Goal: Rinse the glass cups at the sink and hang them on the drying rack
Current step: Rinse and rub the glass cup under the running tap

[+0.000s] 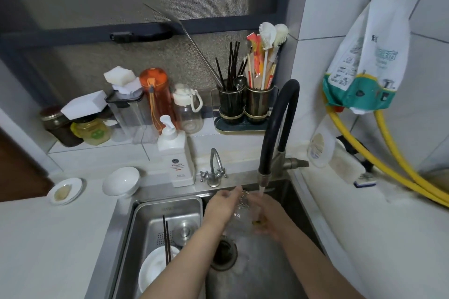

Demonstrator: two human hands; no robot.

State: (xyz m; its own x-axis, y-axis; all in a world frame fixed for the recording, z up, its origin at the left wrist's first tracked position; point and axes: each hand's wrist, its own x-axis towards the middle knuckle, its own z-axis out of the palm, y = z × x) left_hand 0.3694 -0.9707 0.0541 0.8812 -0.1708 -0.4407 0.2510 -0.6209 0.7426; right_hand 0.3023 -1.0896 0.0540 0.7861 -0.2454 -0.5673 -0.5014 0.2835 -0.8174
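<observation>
2 hands are working together over the sink (286, 192), under water that is running from the black hose faucet (279, 126). The left hand (222, 206) and the right hand (269, 216) are cupping 1 glass cup (240, 213) between them, fingers curling round its sides; the cup is sitting just beside the stream, above the drain (223, 252). The glass is blurred by the water, so its tilt cannot be told.

To the left, 1 steel basin (145, 216) is holding 1 white plate (153, 272), 1 pair of dark chopsticks (166, 240) and 1 round metal lid (183, 230). On the counter, 1 white bowl (121, 181) is lying tilted near 1 small saucer (65, 190), and 1 white pump bottle (175, 153) is standing beside 1 small metal tap (213, 170). On the ledge behind, 2 dark utensil cups (245, 104) are sharing 1 tray, with 1 orange bottle (156, 94) and 1 clear bottle (188, 109) to their left. 2 yellow hoses (388, 160) are running down the right wall.
</observation>
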